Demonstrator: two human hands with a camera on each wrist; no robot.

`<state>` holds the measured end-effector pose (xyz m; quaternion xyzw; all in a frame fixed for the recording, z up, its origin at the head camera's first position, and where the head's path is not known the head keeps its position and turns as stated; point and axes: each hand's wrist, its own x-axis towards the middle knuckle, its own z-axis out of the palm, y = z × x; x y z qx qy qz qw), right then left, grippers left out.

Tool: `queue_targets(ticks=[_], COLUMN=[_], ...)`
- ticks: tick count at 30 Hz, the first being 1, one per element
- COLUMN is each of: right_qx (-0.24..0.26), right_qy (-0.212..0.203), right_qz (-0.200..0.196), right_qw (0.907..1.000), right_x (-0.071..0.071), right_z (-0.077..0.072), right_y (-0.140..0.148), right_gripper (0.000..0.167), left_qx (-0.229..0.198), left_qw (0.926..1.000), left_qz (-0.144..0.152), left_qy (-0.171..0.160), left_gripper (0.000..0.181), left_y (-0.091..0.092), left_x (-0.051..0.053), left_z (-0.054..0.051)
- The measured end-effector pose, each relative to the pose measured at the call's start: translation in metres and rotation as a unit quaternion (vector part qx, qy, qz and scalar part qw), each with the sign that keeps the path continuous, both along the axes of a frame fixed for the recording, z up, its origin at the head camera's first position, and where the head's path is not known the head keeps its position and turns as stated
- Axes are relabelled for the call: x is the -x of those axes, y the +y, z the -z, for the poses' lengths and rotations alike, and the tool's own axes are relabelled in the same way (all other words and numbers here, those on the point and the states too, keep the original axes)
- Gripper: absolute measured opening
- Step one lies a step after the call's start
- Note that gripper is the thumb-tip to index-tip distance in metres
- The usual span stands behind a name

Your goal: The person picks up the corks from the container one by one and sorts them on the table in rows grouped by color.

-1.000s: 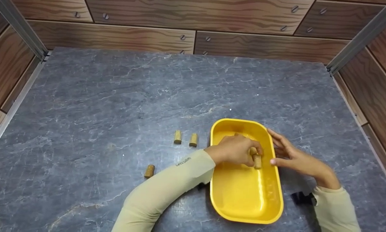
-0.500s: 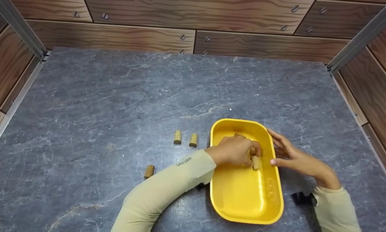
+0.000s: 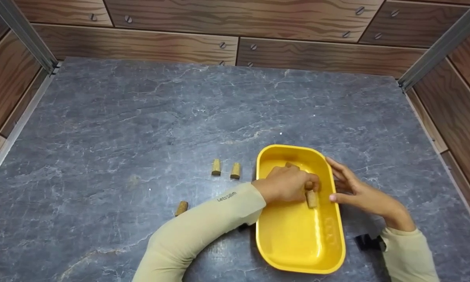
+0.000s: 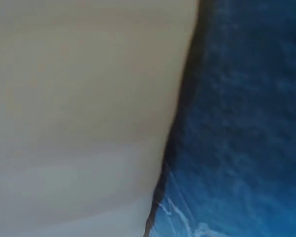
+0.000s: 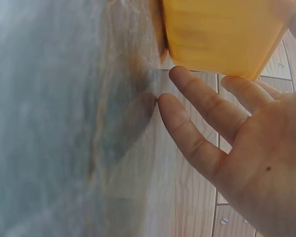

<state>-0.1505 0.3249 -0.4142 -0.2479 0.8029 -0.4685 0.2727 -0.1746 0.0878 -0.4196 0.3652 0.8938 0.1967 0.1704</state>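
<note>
In the head view a yellow plastic tub (image 3: 297,250) stands on the table. My left hand (image 3: 287,183) reaches down inside it, fingers curled about a cork (image 3: 309,185) that is partly hidden by them. Just below, a lighter cork (image 3: 311,199) stands against those fingers. Behind the hand, one more cork (image 3: 291,165) shows its edge. My right hand (image 3: 354,192) rests at the tub's right side, thumb at the rim and fingers stretched along the outer wall. The right wrist view shows those straight fingers (image 5: 202,106) beside the yellow wall.
Left of the tub lie two pale corks (image 3: 216,167) (image 3: 235,170) and a darker cork (image 3: 182,208) near the left sleeve (image 3: 203,223). Wood-patterned walls (image 3: 172,43) border the grey marbled table (image 3: 148,117). The left wrist view holds mostly blurred sleeve (image 4: 79,108).
The left fingers have shifted slightly among the corks in the tub, and the lighter cork has tilted a little and moved slightly left. The right hand keeps its place.
</note>
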Motion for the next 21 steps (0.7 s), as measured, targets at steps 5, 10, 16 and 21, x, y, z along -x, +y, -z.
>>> queue_targets(ticks=[5,10,16,21], right_qx=[0.005,0.009,0.003,0.006], right_qy=[-0.015,-0.023,-0.014,-0.012], right_qz=[-0.004,-0.007,0.0,-0.003], right_qw=[0.9999,0.9997,0.9999,0.9999], right_x=[0.0004,0.0011,0.0008,-0.0001], right_z=[-0.0011,-0.0033,-0.0025,-0.0014], right_y=[-0.001,-0.0003,-0.0004,0.0001], right_gripper=[0.082,0.082,0.082,0.082], left_qx=[-0.001,0.0,-0.001,0.007], left_qw=[0.9995,0.9987,0.9975,0.9955], left_qz=[0.001,0.004,0.015,0.03], left_qy=[0.032,0.052,0.069,0.09], left_gripper=[0.031,0.029,0.023,0.02], left_y=[-0.0002,0.0008,0.0006,0.0016], left_x=[-0.0013,-0.0007,-0.0002,-0.0005], left_z=[0.001,0.0002,0.0008,0.0013])
